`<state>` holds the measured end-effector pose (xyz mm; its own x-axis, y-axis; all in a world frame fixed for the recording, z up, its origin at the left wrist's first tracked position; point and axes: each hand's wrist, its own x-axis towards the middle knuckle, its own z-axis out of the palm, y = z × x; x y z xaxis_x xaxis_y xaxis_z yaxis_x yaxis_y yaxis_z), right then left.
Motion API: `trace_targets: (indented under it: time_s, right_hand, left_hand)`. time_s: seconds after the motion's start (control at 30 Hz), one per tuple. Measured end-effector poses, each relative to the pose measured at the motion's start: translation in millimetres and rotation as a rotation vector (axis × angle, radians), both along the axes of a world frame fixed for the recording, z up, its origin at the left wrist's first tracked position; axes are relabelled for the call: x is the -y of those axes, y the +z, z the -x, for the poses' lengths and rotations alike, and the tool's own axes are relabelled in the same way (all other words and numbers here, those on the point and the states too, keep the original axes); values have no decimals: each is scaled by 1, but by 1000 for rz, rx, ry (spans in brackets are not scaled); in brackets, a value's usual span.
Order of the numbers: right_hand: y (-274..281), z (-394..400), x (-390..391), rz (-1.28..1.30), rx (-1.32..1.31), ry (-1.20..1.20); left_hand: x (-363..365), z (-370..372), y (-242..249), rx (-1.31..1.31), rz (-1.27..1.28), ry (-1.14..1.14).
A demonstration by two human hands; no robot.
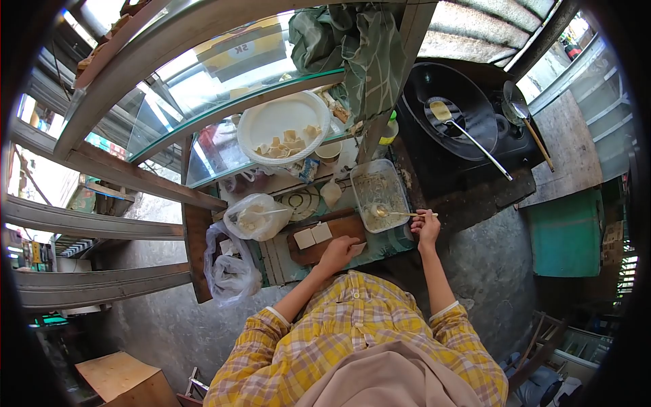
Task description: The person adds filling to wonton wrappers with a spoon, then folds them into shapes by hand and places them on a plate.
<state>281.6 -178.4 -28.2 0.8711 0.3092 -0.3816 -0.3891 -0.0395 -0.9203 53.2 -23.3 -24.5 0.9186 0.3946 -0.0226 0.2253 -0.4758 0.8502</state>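
Note:
My left hand [339,252] is at the right part of a brown wooden board [308,255], its fingers closed around a small pale piece [357,249]. Two white square pieces [312,235] lie side by side on the board. With my right hand [426,227] I grip the thin handle of a spoon [383,211]. The spoon's bowl is inside a clear plastic container [401,226] with pale, wet residue on its walls and floor. Left of the board, an open plastic bag [249,216] holds pale stuff and a white utensil.
A white plate [249,125] of cut pale pieces stands behind, by the glass shelf. At the right, a black wok [417,102] holds a long-handled spatula [481,148]. Another plastic bag [234,278] lies at the left edge. A green bottle [389,129] stands behind the container.

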Motion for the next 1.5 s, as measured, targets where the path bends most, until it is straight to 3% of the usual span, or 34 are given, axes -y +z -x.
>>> trace_targets:
  time_s: [0.13, 0.23, 0.37, 0.43, 0.53, 0.63, 0.73, 0.93, 1.13, 1.33, 1.5]
  right_hand:
    - [8, 1, 10, -13, -7, -50]
    - [15, 1, 13, -37, -17, -83]
    - [26, -2, 15, -111, -56, -129]
    - [31, -4, 16, -140, -46, -115]
    - [39, -7, 18, -188, -22, -100]
    - [52, -9, 20, -255, 5, -63]
    - [67, -12, 21, -317, 28, -29]
    - [104, -13, 14, -357, 49, 19]
    - [119, -9, 5, -231, 165, 63]
    - [127, -3, -2, -91, 362, 79]
    - [144, 11, -9, -9, 610, 110]
  left_hand:
    - [-5, 3, 4, 0, 252, 173]
    - [-13, 1, 10, -185, 753, 269]
    - [-16, -5, -4, 27, 1359, 425]
    - [-19, -8, 19, 82, 1611, 469]
    - [-21, -13, 12, 117, 1617, 470]
    - [-21, -22, 9, 21, 1401, 498]
    - [-21, -38, 12, 86, 1294, 492]
    - [-24, -82, 25, 129, 1301, 460]
    - [-20, -95, 54, 162, 1330, 344]
    - [-9, -90, 63, 108, 1167, 284]
    - [-4, -88, 67, 66, 1142, 351]
